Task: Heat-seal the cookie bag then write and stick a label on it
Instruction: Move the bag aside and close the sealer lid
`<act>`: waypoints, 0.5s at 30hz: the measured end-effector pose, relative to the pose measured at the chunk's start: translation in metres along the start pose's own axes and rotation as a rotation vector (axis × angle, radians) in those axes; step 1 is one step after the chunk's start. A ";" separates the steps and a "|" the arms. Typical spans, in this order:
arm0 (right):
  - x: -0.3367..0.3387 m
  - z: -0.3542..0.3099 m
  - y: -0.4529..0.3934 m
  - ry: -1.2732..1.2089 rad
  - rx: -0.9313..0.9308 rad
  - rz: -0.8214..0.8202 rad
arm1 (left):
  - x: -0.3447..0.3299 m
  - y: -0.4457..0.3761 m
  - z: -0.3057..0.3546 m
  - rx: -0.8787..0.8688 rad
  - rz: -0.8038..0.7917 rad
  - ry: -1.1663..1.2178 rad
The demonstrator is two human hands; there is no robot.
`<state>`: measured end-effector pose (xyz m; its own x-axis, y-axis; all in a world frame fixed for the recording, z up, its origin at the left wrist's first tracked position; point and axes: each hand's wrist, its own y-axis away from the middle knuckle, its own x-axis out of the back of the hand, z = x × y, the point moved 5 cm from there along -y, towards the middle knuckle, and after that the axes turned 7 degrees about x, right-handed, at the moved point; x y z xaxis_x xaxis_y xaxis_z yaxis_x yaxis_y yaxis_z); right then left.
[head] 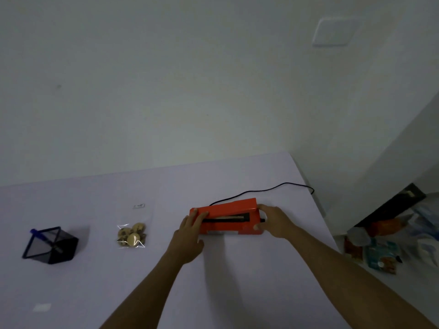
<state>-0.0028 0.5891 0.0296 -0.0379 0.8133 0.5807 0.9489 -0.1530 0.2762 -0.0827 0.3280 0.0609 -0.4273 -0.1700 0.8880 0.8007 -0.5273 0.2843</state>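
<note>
An orange heat sealer (228, 218) with a black sealing strip lies on the white table (237, 281), its lid slightly raised. My left hand (190, 236) grips its left end, fingers over the top edge. My right hand (273, 220) holds its right end. A clear cookie bag (131, 231) with several cookies lies flat to the left of the sealer, apart from both hands. A small white label (42, 307) lies near the front left of the table. A blue pen (44, 239) stands in a dark mesh pen holder (51, 246) at the far left.
The sealer's black cord (268, 189) runs back and right over the table edge. Snack packets and clutter (384, 243) lie on the floor to the right, beyond the table's right edge. A white wall stands behind the table.
</note>
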 end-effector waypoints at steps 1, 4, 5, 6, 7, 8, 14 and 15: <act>0.002 -0.003 -0.011 -0.004 -0.002 0.002 | 0.003 -0.010 -0.004 0.015 -0.001 0.005; 0.007 -0.011 -0.041 -0.021 0.009 0.020 | 0.012 -0.036 -0.014 0.045 0.001 0.022; 0.009 -0.013 -0.050 -0.028 0.015 0.020 | 0.015 -0.043 -0.016 0.048 0.005 0.028; 0.010 -0.016 -0.060 -0.034 0.025 0.020 | 0.019 -0.050 -0.019 0.051 0.011 0.033; 0.012 -0.018 -0.068 -0.036 0.028 0.020 | 0.022 -0.056 -0.021 0.054 0.014 0.033; 0.013 -0.020 -0.077 -0.033 0.036 0.023 | 0.025 -0.061 -0.024 0.061 0.015 0.031; 0.020 -0.035 -0.115 0.006 0.070 -0.019 | 0.037 -0.087 -0.032 0.075 0.018 0.027; 0.020 -0.035 -0.120 0.008 0.068 -0.026 | 0.038 -0.091 -0.033 0.081 0.017 0.032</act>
<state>-0.1280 0.6043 0.0349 -0.0654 0.8117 0.5804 0.9666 -0.0929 0.2389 -0.1858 0.3419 0.0569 -0.4252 -0.2058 0.8814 0.8388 -0.4556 0.2982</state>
